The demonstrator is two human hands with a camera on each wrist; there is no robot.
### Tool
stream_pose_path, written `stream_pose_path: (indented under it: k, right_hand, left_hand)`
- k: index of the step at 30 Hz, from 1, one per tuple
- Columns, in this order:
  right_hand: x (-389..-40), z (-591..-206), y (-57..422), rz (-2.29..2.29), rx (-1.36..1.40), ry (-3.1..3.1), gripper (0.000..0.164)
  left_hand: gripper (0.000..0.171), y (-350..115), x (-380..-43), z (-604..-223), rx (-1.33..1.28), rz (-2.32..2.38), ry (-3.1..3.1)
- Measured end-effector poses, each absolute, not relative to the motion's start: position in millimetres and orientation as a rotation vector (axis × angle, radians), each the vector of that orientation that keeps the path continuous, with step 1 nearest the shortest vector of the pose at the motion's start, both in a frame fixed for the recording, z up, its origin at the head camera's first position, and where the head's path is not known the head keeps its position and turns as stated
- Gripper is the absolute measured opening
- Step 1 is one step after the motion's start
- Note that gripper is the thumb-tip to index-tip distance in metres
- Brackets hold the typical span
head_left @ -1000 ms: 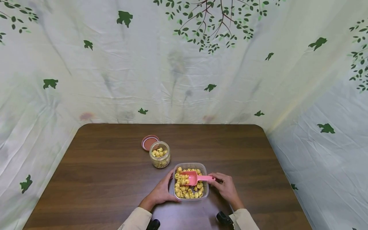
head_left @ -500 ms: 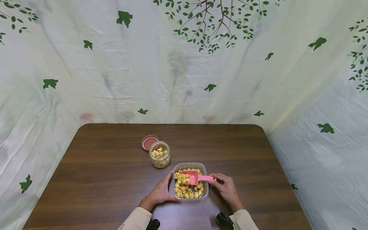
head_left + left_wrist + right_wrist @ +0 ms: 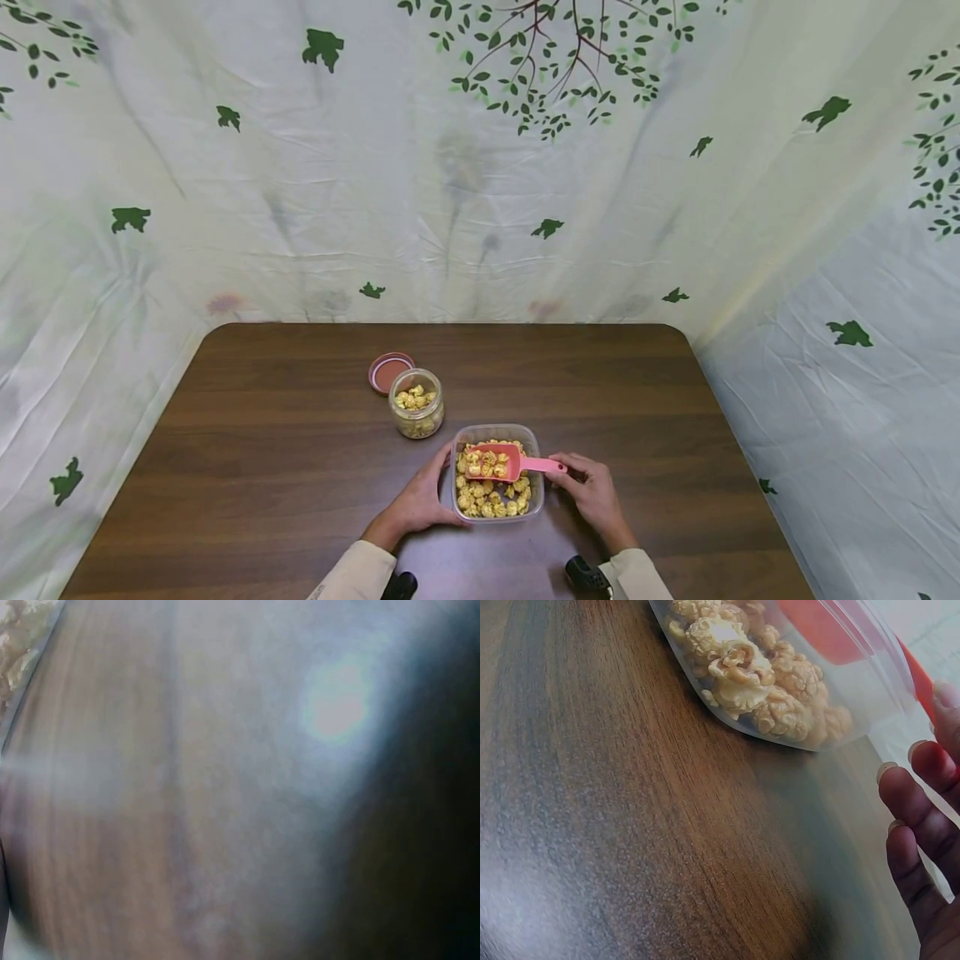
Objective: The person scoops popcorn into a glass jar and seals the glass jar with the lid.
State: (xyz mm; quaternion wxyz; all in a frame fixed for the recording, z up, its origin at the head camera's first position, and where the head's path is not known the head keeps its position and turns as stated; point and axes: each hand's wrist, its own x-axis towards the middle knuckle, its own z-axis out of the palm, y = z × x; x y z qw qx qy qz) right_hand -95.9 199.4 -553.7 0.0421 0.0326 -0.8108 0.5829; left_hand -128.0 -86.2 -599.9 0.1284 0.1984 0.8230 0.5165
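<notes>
In the head view, my left hand (image 3: pixel 420 500) grips the left side of a clear plastic food container (image 3: pixel 495 430), thumb near the front corner. Caramel-coated popcorn (image 3: pixel 491 505) covers much of its floor. The pink scoop (image 3: pixel 542 464) lies level over the container with several popcorn pieces in its bowl. By the end of its handle, my right hand (image 3: pixel 594 496) pinches it. From the right wrist, the scoop's handle (image 3: pixel 917 679) slants past the container's wall (image 3: pixel 870 697), and the other fingers (image 3: pixel 907 795) hang below. The left wrist view is mostly blurred tabletop.
Behind the container to the left stands an open glass jar (image 3: pixel 417 423) partly filled with popcorn. A red lid (image 3: pixel 389 372) lies beside the jar, just behind it. The brown wooden table (image 3: pixel 300 433) ends at a leaf-printed white curtain (image 3: pixel 480 183).
The scoop has shifted slightly right and come up level, and popcorn pieces now sit in its bowl. My right hand moved slightly with it; the left hand stays on the container.
</notes>
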Motion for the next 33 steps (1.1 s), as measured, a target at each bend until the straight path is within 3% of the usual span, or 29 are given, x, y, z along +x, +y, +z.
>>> stream_pose_path:
  k: [33]
  right_hand:
    - [-100.4, -545.4, 203.4, 1.785, 0.196, -2.421, 0.015]
  left_hand:
    - [0.127, -91.2, -125.8, -599.4, 0.577, 1.56, 2.346]
